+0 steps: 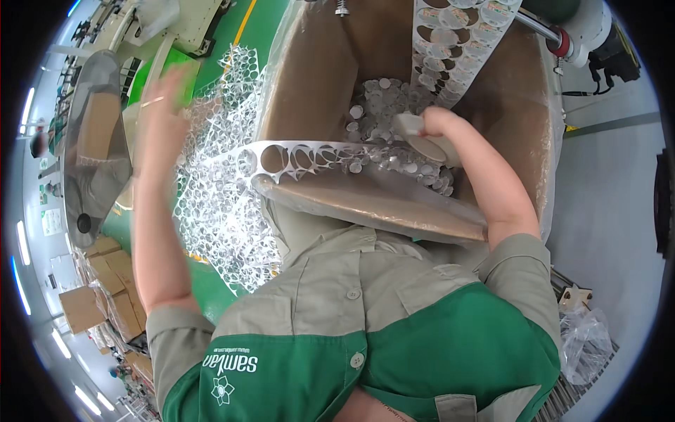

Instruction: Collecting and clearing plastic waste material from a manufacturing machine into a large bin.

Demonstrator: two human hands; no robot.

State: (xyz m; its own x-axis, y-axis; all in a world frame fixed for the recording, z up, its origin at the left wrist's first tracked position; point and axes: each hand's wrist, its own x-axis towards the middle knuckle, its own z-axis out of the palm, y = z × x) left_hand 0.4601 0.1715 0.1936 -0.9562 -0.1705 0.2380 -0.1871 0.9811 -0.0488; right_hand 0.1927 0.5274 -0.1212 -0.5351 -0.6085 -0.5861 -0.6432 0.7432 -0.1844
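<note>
Green floor (211, 67) runs through eleven o'clock, crossed by a yellow line (246, 24) heading up to twelve. Out at nine o'clock sits a grey round-topped machine (95, 141) with a dark hole low on its side. Down at eight o'clock, stacked brown cartons (105, 292) crowd together near the rim. Over at one o'clock there's a white machine arm (587, 28) with a red ring, black cables trailing beside it. Pale grey floor (612, 176) fills three o'clock, and at four o'clock lies a crumpled clear plastic bag (583, 341).
</note>
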